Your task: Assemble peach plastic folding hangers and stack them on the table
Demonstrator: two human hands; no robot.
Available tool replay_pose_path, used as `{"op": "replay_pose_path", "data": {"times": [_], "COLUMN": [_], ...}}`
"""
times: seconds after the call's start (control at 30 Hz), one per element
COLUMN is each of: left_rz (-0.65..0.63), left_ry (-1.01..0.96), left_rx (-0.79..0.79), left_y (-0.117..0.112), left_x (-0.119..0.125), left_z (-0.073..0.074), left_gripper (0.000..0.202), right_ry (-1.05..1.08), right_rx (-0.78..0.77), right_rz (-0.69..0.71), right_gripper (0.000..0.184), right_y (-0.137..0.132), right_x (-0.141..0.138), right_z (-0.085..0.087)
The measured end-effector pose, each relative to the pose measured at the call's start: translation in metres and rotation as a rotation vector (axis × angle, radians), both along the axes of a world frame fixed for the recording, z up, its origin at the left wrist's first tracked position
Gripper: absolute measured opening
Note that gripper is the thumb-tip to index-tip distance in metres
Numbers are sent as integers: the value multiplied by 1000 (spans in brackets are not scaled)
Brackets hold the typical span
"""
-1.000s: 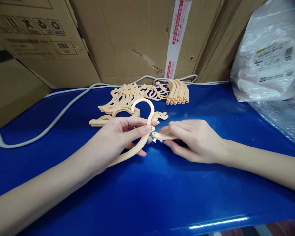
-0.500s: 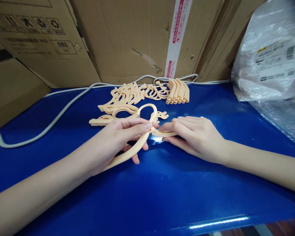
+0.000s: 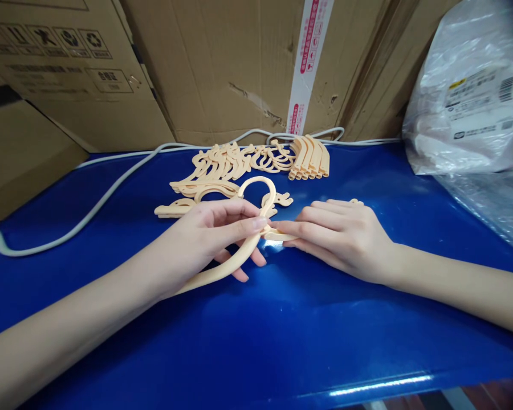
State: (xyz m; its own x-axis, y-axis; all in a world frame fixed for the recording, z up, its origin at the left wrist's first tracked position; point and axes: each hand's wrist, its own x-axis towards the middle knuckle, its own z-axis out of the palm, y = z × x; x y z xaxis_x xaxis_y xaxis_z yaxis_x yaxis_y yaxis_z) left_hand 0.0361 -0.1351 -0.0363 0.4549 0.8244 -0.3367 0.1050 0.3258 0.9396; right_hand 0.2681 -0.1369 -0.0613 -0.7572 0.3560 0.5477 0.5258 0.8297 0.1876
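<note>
Grips pinched close, the left hand holds a hook and the right hand a curved bar, probably to keep their ends lined up, over the middle of the counter.

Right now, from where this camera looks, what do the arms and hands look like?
They're human: an ungloved, five-fingered left hand and an ungloved right hand, with slim forearms bare to the picture's edges. No sleeve, watch, bracelet or ring shows.

合格证, recycling sign on carton
</note>
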Motion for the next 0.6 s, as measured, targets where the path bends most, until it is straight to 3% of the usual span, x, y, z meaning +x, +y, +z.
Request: {"op": "replay_pose_path", "data": {"times": [0.6], "left_rz": [-32], "left_ry": [62], "left_rx": [123], "left_y": [0], "left_x": [1], "left_z": [-2], "left_gripper": [16], "right_ry": [-36], "right_rx": [-22], "right_rz": [5], "right_gripper": [32], "right_y": [-1], "right_x": [-1], "right_z": [-3]}}
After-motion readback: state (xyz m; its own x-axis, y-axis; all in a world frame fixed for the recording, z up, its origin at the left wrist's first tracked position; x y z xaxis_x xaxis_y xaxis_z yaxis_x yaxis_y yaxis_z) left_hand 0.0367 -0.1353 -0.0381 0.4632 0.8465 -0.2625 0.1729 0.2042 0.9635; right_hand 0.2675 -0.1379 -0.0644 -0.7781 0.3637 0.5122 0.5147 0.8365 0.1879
